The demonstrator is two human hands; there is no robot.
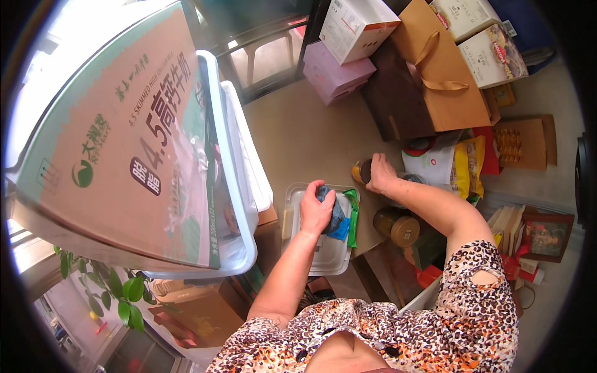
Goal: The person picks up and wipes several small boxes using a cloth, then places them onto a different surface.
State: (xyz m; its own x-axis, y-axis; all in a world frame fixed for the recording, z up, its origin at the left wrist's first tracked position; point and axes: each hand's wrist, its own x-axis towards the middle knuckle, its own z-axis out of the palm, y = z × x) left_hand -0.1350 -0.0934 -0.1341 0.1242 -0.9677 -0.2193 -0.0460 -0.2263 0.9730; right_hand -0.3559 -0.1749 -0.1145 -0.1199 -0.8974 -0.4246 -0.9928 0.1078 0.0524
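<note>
My left hand (317,210) is closed around a bunched blue-grey cloth (334,218) above a shallow clear plastic tray (332,268). Inside the tray, a green packet (353,221) lies along the right side and a small blue packet (342,230) shows beside the cloth. A pale yellowish item (287,224) rests at the tray's left side. To the right, my right hand (381,172) grips a small jar (358,173) with a brown end and a yellow-orange band, at the table surface. My fingers and palm hide part of it.
On the left, a large milk carton box (140,149) stands in a pale blue plastic bin (252,242). Right of the tray are a gold-lidded glass jar (396,226) and a yellow bag (468,165). Gift boxes and a brown paper bag (447,93) stack at the back right.
</note>
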